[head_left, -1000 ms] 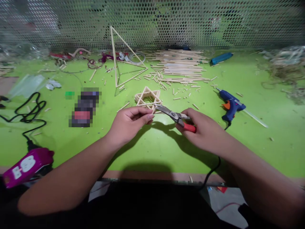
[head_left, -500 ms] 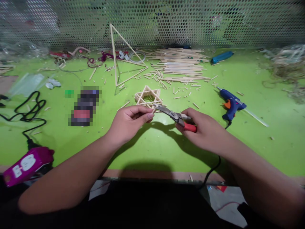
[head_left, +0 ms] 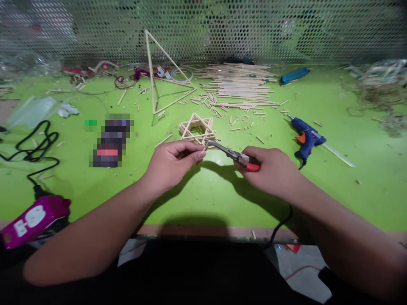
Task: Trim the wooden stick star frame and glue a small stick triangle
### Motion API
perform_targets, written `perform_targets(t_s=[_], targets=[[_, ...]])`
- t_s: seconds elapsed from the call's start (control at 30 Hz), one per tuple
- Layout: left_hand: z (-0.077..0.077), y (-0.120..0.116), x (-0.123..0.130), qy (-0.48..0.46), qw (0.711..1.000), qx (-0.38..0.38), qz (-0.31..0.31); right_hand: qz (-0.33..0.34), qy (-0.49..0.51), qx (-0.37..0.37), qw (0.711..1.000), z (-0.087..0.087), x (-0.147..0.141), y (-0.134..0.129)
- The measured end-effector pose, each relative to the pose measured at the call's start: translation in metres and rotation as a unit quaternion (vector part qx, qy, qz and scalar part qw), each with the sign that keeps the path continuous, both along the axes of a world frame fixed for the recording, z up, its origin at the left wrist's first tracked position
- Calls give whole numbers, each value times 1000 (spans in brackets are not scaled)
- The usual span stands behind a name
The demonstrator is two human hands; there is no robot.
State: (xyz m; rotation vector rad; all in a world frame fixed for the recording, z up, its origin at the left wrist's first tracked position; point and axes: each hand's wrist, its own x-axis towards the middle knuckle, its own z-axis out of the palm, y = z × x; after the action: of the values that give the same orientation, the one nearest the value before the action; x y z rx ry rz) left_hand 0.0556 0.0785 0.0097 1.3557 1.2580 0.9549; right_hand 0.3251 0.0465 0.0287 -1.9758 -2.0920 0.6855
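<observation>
My right hand [head_left: 270,169] is closed round the red handles of a pair of metal cutters [head_left: 231,153]. Their jaws reach left to the fingertips of my left hand [head_left: 178,163]. Between thumb and forefinger, that hand pinches a small wooden stick [head_left: 205,147], mostly hidden by the fingers and the jaws. Just beyond lies a star-shaped frame of stacked wooden sticks [head_left: 196,127] on the green table. Whether the pinched stick touches the star I cannot tell.
A large stick triangle frame [head_left: 151,70] stands behind, left of a pile of sticks [head_left: 241,82]. At right lies a blue glue gun [head_left: 305,135] with its cord. A blurred-out dark object [head_left: 111,140] and a magenta device [head_left: 36,220] are at left. A perforated metal screen [head_left: 203,31] closes the back.
The cutters' handles have come closer together as my right hand squeezed. My left hand keeps its pinch in nearly the same place. The whole view has shifted slightly.
</observation>
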Motion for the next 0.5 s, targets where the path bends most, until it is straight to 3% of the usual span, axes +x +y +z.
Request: perform_targets(t_s=[0.3,0.4,0.5], targets=[[6,8,-11,6,1000,-2,4,-38,-2,20,999,-5,12,6],[14,25,-35,128,990,59,31,-78,-25,47,995,-5,23,11],[17,46,-61,304,940,135,79,-86,-52,59,993,-6,33,14]])
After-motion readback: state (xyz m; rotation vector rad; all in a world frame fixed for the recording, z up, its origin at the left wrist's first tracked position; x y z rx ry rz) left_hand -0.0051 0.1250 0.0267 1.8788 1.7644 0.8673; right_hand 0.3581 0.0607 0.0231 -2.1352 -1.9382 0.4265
